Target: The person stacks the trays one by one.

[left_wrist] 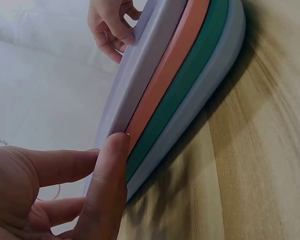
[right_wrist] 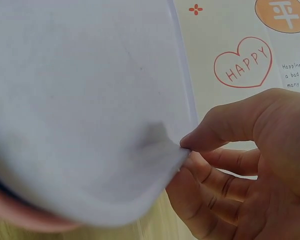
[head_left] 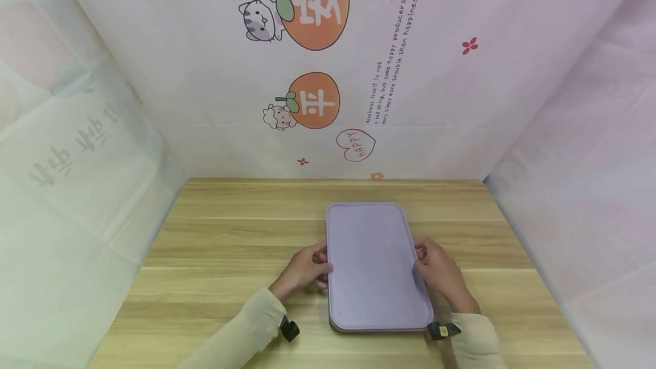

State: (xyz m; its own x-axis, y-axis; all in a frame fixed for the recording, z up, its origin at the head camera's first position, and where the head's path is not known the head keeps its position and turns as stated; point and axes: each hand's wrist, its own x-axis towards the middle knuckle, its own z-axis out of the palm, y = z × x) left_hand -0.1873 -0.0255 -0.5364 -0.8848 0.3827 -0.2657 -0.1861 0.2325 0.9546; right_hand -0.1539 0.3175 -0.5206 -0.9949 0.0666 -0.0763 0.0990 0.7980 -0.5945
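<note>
A stack of rectangular trays with rounded corners lies lengthwise on the table. Its top one is a lavender tray [head_left: 376,266]. Below it the left wrist view shows an orange tray [left_wrist: 162,75], a green tray [left_wrist: 182,80] and a pale blue tray [left_wrist: 225,50] at the bottom. My left hand [head_left: 304,269] pinches the lavender tray's left edge, thumb on the rim and a finger against the side. On the opposite long edge, my right hand [head_left: 442,269] pinches the same tray, thumb above and fingers beneath its rim. The stack hides the table under it.
The wood-grain table [head_left: 230,244] extends around the stack on all sides. Behind it rises a white printed cloth [head_left: 215,101] with orange fruit drawings, lettering and a red heart. Similar pale cloths hang along the left and right sides.
</note>
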